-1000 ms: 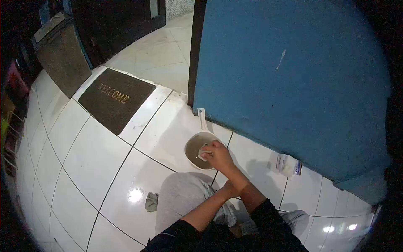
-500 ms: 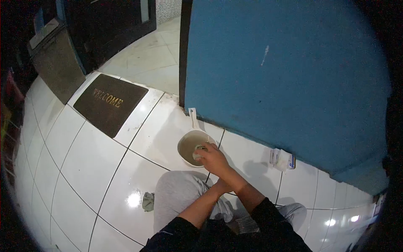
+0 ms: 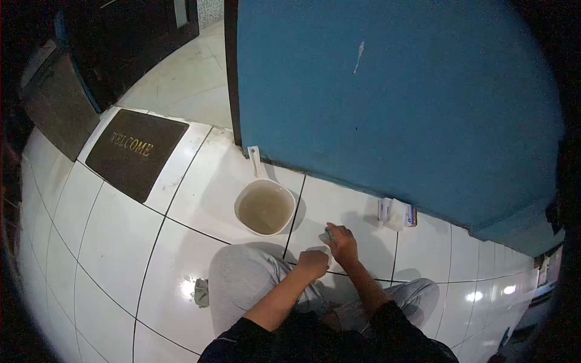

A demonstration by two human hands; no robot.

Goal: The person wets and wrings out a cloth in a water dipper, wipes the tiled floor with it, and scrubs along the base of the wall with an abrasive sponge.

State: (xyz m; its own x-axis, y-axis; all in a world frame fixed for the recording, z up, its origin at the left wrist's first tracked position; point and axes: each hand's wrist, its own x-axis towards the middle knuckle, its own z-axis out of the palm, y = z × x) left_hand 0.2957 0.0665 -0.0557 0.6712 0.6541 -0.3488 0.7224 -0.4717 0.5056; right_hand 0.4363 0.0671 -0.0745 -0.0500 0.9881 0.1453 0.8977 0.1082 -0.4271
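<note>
A small grey piece point(image 3: 327, 235) is gripped in the right hand point(image 3: 344, 245).
It is held at one o'clock from the left hand point(image 3: 314, 264), which is curled; whether anything is clasped there cannot be told. A dipper point(image 3: 256, 164) is seen toward ten o'clock from both hands.

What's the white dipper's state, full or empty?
Not empty: cloudy liquid covers the bottom of the white dipper. Cannot tell how deep.
</note>
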